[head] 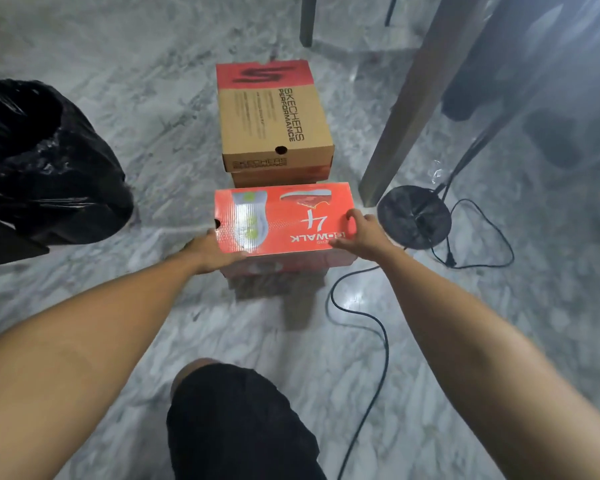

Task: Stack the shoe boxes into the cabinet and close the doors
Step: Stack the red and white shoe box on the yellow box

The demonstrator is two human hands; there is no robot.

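A: Since both hands clasp its ends, is the red shoe box [284, 218] being lifted?
B: Likely; left hand [210, 249] and right hand [359, 230] grip it, atop another box on the floor [118, 133].

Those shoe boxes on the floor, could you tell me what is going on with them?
A person grips the red shoe box at both ends, left hand and right hand. It tops a near stack on the marble floor. Behind it stands a brown Skechers box on another box. No cabinet is in view.
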